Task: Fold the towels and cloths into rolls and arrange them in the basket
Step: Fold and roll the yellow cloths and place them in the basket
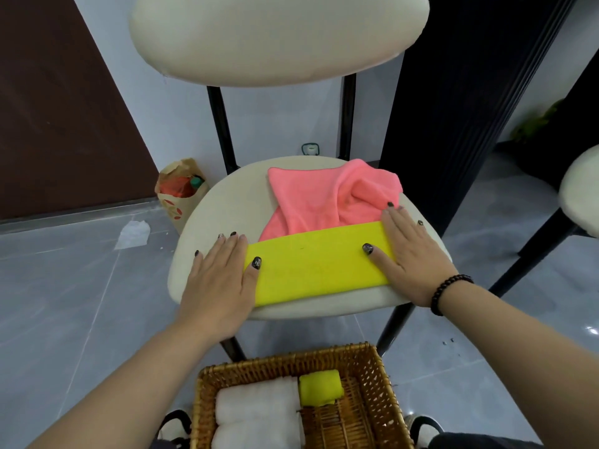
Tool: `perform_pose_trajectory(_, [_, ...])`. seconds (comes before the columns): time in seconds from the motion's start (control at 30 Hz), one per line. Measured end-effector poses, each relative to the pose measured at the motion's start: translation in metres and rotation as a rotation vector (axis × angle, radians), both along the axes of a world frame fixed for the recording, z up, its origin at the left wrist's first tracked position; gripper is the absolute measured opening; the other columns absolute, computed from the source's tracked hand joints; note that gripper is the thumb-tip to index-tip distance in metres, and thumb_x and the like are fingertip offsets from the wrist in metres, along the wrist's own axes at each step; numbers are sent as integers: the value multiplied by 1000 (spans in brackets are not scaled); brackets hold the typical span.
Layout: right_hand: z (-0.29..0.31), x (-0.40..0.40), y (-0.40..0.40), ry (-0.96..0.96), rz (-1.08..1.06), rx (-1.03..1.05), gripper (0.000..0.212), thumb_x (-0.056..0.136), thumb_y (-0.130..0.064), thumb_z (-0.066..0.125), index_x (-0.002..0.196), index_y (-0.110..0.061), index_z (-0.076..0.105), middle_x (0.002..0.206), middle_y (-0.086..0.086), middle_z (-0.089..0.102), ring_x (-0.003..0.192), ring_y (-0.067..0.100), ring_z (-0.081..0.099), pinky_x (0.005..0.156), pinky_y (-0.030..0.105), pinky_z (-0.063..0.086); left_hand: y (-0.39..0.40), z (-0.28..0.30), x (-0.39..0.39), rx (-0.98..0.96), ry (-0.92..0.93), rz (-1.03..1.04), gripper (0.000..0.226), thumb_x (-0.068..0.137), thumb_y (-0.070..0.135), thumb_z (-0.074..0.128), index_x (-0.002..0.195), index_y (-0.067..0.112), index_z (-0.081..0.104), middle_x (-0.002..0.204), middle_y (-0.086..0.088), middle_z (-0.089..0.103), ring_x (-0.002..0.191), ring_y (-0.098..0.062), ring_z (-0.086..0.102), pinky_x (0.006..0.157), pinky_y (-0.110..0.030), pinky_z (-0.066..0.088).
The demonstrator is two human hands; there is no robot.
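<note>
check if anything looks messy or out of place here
A crumpled white scrap lies on the floor left of the chair. The pink cloth sits bunched and unfolded behind the yellow cloth, which both the left hand and right hand press flat.

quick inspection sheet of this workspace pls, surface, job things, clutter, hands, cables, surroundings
surface: cream chair seat, used as the folding table
job's things: yellow cloth folded into a flat strip on the seat; pink cloth crumpled behind it, partly under the strip; wicker basket on the floor in front, holding white towel rolls and one yellow roll
clutter: paper bag of items and a scrap of white paper on the floor
grippers: left hand and right hand pressing flat, one on each end of the strip
cables: nothing seen
surroundings: grey tiled floor, second chair at right, dark door at left
</note>
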State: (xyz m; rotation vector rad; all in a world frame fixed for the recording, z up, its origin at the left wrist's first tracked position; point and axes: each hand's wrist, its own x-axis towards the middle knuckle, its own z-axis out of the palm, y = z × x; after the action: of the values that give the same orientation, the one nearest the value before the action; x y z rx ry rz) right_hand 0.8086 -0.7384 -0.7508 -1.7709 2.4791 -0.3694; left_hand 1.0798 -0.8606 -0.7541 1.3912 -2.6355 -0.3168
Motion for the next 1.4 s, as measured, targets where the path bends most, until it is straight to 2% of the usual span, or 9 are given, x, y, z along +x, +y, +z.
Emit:
perform_pose_trajectory(0.13, [2,-5,13,-177,-201,-293,62,92,-46,50,141,-10,37,142,9,37,131,26,31,109,37,27,-15,9,3,19,43,-11,55,98,45,25,148,22,34,156,3,28,143,-18,22,117,-39,18])
perform_pose_trajectory(0.23, [9,-5,16,-243,-397,-293,45,86,-42,61,120,-12,56,117,8,49,115,28,42,96,40,40,-22,22,5,39,27,-16,44,97,39,44,138,24,46,143,2,42,133,-23,36,109,-42,31])
perform_pose_trajectory(0.4, [34,-6,13,-532,-491,-63,29,82,-36,71,81,-14,52,81,3,49,79,20,47,68,31,39,-30,36,6,131,34,35,39,87,37,61,125,29,55,125,-5,52,123,-28,44,103,-44,38])
perform_pose_trajectory(0.5, [41,-8,8,-649,-569,4,48,79,-34,75,60,-13,36,61,2,35,57,16,36,52,25,28,-25,44,0,220,18,87,33,89,34,61,120,25,55,126,-6,54,119,-30,46,95,-34,39])
perform_pose_trajectory(0.7, [52,-1,7,-634,-571,-26,46,79,-26,75,58,-12,36,63,4,38,62,20,42,58,31,38,-16,56,-4,205,-66,153,18,87,31,57,98,29,43,114,-5,50,115,-31,43,94,-39,37])
perform_pose_trajectory(0.83, [68,8,11,-621,-499,-323,23,78,-20,73,76,-7,55,75,4,54,74,22,53,73,41,54,-2,60,0,125,24,144,15,83,23,56,91,24,44,89,5,51,94,-24,49,74,-35,35])
perform_pose_trajectory(1.03, [101,51,-14,-840,-332,-769,21,78,-12,74,94,-16,61,83,-8,59,72,2,55,60,15,48,5,62,23,391,210,176,23,80,25,69,98,23,54,88,10,49,89,-15,50,61,-26,38])
perform_pose_trajectory(1.27, [121,44,-114,-641,-291,-610,34,74,-16,77,105,-16,61,103,-3,57,95,13,53,77,25,46,14,51,27,757,355,174,22,91,29,63,88,8,57,78,-5,55,66,-16,54,50,-21,43])
perform_pose_trajectory(1.4, [119,42,-161,-582,-282,-531,34,77,-14,74,108,-14,62,109,0,55,98,14,50,75,21,39,19,44,23,968,455,179,16,95,29,58,91,15,64,81,3,73,75,-11,71,56,-20,48])
